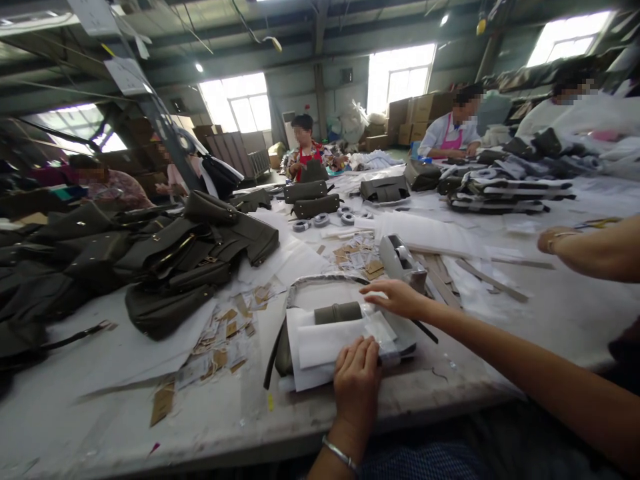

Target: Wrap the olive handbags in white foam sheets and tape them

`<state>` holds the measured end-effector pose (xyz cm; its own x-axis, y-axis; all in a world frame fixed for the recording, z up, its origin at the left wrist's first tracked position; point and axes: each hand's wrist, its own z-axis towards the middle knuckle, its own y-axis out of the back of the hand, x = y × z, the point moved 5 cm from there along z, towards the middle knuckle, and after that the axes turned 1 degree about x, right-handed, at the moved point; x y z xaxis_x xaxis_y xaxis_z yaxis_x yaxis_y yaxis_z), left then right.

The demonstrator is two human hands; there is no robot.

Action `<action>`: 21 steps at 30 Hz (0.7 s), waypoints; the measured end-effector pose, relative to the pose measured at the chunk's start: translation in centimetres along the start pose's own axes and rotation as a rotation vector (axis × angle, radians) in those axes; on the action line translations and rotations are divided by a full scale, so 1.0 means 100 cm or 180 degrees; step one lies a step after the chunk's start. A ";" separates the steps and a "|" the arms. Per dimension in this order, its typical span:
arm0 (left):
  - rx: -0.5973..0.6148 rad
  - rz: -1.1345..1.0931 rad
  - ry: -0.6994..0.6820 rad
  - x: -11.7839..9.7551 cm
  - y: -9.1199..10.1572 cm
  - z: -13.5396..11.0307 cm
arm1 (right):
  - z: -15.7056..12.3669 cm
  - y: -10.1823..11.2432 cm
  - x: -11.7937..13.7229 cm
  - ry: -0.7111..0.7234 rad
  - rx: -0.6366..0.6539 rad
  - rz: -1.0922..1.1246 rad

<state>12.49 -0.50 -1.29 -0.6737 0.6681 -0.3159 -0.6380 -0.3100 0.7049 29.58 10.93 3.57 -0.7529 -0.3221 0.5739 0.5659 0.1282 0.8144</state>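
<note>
A flat bag (305, 293) lies on the white table (100, 393) in front of me, covered with white paper sheets (325, 343) and a dark olive rolled piece (338, 312) on top. My left hand (357, 375) rests palm down on the near edge of the paper, fingers together and flat. My right hand (395, 297) reaches over the far right side of the bag, fingers stretched out, touching the clear wrapping (381, 328) beside the roll. Neither hand grips anything.
A heap of dark olive bags (165, 257) fills the left of the table. Small brown tags (225, 333) lie scattered nearby. A tape dispenser (400, 260) stands behind the bag. Another person's arm (590, 247) reaches in at right. Several workers sit at the far side.
</note>
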 end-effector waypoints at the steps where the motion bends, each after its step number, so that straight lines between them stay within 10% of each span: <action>1: -0.0032 -0.0006 0.0005 0.000 0.000 0.000 | -0.018 -0.004 0.011 0.0263 0.0016 -0.0155; 9: 0.0400 0.0147 -0.0232 -0.001 0.015 0.008 | -0.095 -0.061 0.024 0.1103 -0.0063 -0.1407; 16: 0.0980 0.1486 -0.0633 0.050 0.078 -0.001 | -0.089 -0.041 0.018 0.1312 -0.0286 -0.1684; 21: 0.0845 0.1532 -0.0717 0.074 0.075 -0.022 | -0.107 -0.035 0.040 0.0976 -0.0867 -0.1154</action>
<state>1.87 0.67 0.26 -0.7499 0.6304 0.2008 -0.1456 -0.4533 0.8794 28.13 -0.88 2.09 -0.8065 -0.5645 0.1759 0.3855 -0.2764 0.8803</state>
